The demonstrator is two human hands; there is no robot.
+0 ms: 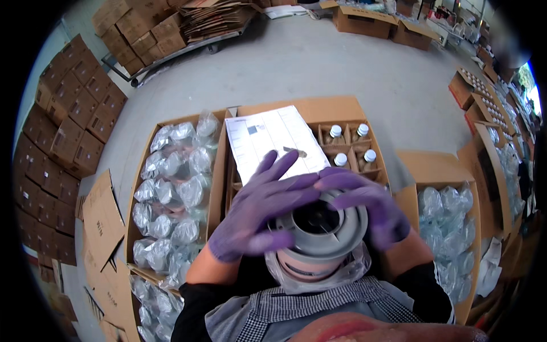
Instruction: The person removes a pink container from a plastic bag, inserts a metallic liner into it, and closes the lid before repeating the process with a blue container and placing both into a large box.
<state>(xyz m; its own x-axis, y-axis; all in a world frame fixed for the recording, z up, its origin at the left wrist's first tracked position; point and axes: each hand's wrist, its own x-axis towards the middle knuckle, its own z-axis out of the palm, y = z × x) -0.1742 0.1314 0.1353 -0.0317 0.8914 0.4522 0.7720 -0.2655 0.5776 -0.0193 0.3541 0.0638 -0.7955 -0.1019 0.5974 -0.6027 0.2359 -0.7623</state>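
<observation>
A round container with a grey ringed top (325, 245) and a dark opening in its middle stands close in front of my chest. Its lower part is pinkish, and a clear plastic bag (288, 277) is bunched around it. My left hand (259, 208), in a purple glove, is over the left side of the top with fingers spread and thumb across the rim. My right hand (373, 208), gloved alike and blurred, reaches over the right side, its fingers stretched toward the left ones. Whether either hand touches the top I cannot tell.
A printed sheet (273, 139) lies over a divided carton (336, 108) holding white-capped bottles (340, 159). Cartons of plastic-wrapped items (171, 194) stand left and right (447, 228). Stacked boxes (74, 114) line the left; a loaded cart (171, 54) stands behind. Flattened cardboard (102, 228) lies at left.
</observation>
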